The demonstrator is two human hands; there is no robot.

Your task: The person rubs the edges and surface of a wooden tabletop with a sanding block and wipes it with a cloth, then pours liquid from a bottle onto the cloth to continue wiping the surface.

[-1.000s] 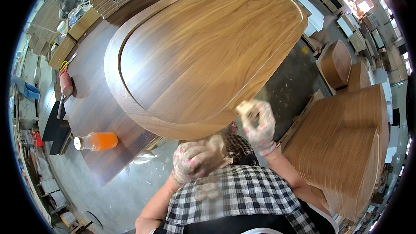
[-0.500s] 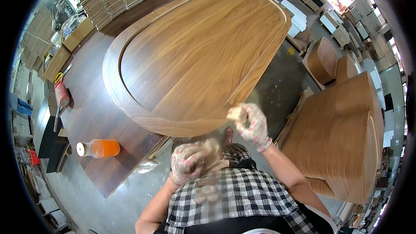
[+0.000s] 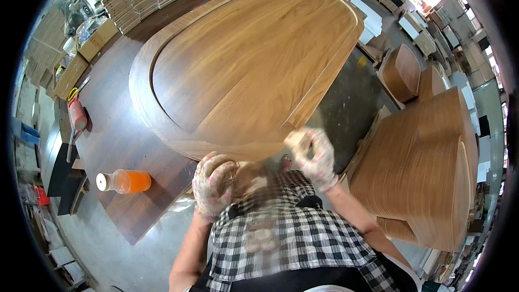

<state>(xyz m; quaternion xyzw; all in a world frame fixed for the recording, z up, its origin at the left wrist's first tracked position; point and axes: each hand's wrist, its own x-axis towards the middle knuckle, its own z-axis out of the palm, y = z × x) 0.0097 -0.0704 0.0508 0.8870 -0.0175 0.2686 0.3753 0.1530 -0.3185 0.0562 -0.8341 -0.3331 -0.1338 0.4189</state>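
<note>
My right grip (image 3: 316, 158), in a pale glove with a pink pattern, is closed on a small, pale tan block (image 3: 295, 139), pinched between thumb and fingers. Both are smeared, so I cannot tell what the block is made of, nor whether it touches the wood. It sits just beside the near right edge of a large, rounded brown wooden panel (image 3: 254, 65) with a groove running inside its rim. That panel lies over the dark brown wooden tabletop (image 3: 116, 124) and juts beyond its near right edge.

My left grip (image 3: 213, 185), gloved alike, has its fingers curled at the panel's near edge and covers a bit of it. A beige, cloth-like shape (image 3: 251, 177) blurs beside it; I cannot tell whether those fingers hold it, as the palm is hidden.

Near the tabletop's near corner is a clear bottle of orange liquid (image 3: 132, 181) with a white cap; I cannot make out whether it stands or lies. By the left edge are a red, rounded tool (image 3: 78, 115) and yellow-handled scissors (image 3: 73, 93), their blades partly lost to view. My foot (image 3: 286, 162) is mostly covered by my black-and-white checked apron (image 3: 292, 238).
</note>
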